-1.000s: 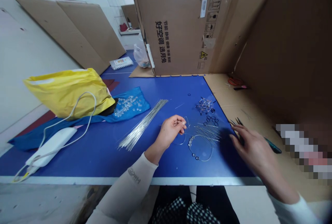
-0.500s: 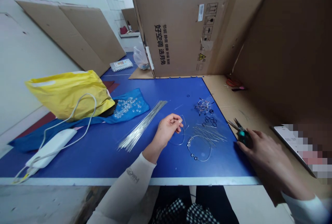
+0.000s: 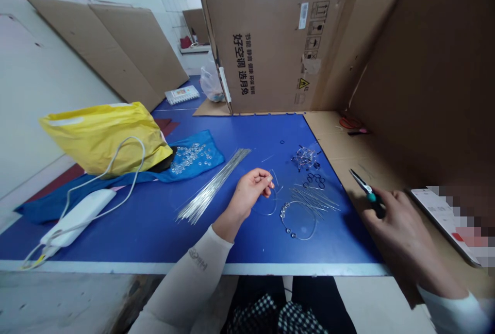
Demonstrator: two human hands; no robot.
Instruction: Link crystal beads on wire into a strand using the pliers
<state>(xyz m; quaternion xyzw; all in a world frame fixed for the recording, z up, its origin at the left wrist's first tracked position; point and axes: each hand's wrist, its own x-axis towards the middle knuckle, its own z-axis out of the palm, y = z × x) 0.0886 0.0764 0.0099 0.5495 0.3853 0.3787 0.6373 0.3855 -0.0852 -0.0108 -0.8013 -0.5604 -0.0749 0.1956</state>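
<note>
Above the blue table my left hand (image 3: 253,189) is closed, its thumb and fingers pinching a thin bent wire (image 3: 276,205) that curves down to the right. At the right, my right hand (image 3: 400,231) is closed round the dark and teal handles of a pair of pliers (image 3: 372,197), whose jaws point up and left. Between the hands lies a wire ring (image 3: 314,224) with several clear beads on its left side. Short cut wires (image 3: 315,199), black rings (image 3: 315,181) and a tangle of beaded pieces (image 3: 305,157) lie beyond it.
A bundle of long straight wires (image 3: 216,184) lies left of my left hand. Clear beads (image 3: 189,157) rest on a blue cloth beside a yellow bag (image 3: 104,138). A white power strip (image 3: 79,218), a phone (image 3: 441,220) and tall cardboard walls (image 3: 278,45) surround the work area.
The pliers have shifted a little to the right with my right hand, and their jaws, spread before, now look nearly together. My left hand keeps its pinch on the wire.
</note>
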